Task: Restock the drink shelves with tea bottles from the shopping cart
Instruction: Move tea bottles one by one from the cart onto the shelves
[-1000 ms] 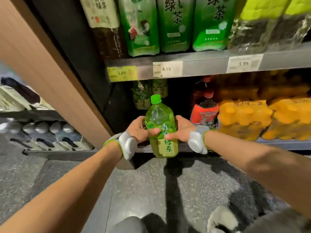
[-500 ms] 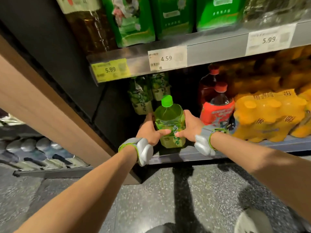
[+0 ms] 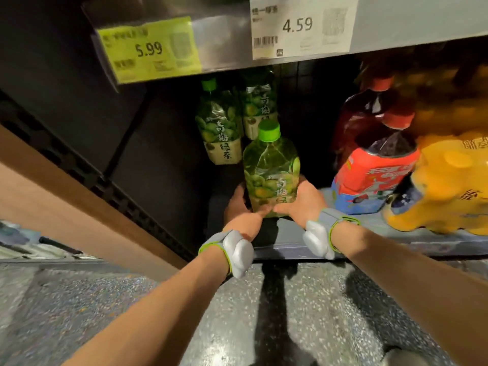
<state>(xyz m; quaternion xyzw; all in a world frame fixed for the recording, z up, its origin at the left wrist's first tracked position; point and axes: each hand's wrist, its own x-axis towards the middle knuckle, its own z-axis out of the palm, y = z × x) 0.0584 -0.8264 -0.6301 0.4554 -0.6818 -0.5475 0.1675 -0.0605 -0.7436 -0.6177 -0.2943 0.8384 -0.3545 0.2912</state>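
A green tea bottle (image 3: 270,170) with a green cap stands upright on the bottom shelf (image 3: 285,245), near its front edge. My left hand (image 3: 241,215) grips its lower left side and my right hand (image 3: 303,202) grips its lower right side, thumbs across the label. Two matching tea bottles (image 3: 220,128) stand behind it, deeper in the shelf. The shopping cart is out of view.
Red-capped dark drink bottles (image 3: 375,165) stand right of the tea. Orange shrink-wrapped drink packs (image 3: 454,180) fill the far right. The upper shelf edge (image 3: 224,40) with price tags hangs just above. A wooden side panel (image 3: 66,196) bounds the left. Speckled floor lies below.
Both hands carried the tea bottle forward from in front of the shelf onto the bottom shelf, ahead of the two matching bottles. My head moved closer and lower.
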